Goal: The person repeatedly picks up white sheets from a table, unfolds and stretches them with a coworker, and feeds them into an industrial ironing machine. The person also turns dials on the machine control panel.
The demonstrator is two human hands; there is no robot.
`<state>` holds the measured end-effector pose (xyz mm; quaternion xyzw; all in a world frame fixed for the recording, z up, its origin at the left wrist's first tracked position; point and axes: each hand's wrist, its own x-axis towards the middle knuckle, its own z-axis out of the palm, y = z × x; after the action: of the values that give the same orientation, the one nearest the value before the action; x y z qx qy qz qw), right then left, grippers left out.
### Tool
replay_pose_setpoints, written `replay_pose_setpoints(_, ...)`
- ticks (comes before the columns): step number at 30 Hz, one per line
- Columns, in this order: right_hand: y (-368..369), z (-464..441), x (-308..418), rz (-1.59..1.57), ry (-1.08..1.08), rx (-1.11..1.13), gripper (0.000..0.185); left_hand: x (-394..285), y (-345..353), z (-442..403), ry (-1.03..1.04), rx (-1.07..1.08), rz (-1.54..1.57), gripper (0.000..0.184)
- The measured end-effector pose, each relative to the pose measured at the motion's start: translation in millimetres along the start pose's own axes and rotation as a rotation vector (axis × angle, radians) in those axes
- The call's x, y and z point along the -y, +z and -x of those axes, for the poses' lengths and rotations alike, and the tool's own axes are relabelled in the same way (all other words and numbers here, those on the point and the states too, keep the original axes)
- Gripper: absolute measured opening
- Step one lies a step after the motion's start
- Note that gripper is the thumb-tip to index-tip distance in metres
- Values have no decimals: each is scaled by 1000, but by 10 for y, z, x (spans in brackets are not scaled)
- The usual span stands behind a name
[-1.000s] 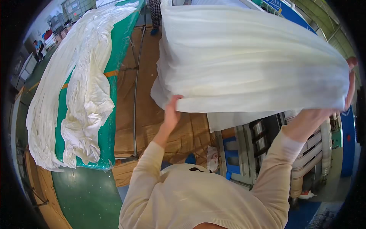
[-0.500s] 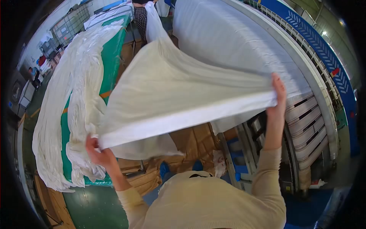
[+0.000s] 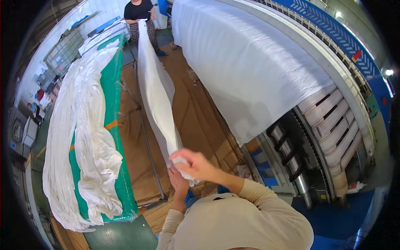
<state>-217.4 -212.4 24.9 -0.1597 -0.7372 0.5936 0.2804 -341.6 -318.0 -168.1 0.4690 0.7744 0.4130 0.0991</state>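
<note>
Left hand (image 3: 179,180), right hand (image 3: 196,165) on cloth (image 3: 157,98)

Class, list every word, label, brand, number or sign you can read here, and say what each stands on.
No words, brands or numbers are readable.
White chevron marks: on the blue beam, without legible text.
Yellow label: on the machine's frame, too small to read.
</note>
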Motion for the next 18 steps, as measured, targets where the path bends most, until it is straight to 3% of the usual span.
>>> replay_pose_setpoints(3,-854,114,-64,157,243,-397,41,17,33,25,56,12,33,63)
replay_pose_setpoints(4,-1254,235,-585,218,-19,-613,46,42,18,35,99,5,32,61)
replay_pose_setpoints(5,-1546,396,-404,181,170,-913,49,50,15,2,140,-6,31,59)
replay_pose_setpoints(6,-2004,565,-822,504,-186,-1243,58,38,15,-41,139,-12,30,59)
replay_pose_setpoints(7,-2531,785,-1114,564,-194,-1431,64,2,10,-113,78,25,42,61)
replay_pose_setpoints(9,-2895,889,-874,708,-60,-1710,54,-86,-2,-235,-49,104,67,67)
replay_pose_setpoints(10,-3043,886,-852,709,-63,-1703,54,-141,32,-285,-54,98,69,67)
replay_pose_setpoints(13,-3282,862,-783,278,-74,-1097,34,-303,120,-425,-22,144,6,72)
replay_pose_setpoints(18,-3227,1048,-468,200,-51,-1069,23,-406,135,-512,106,32,34,75)
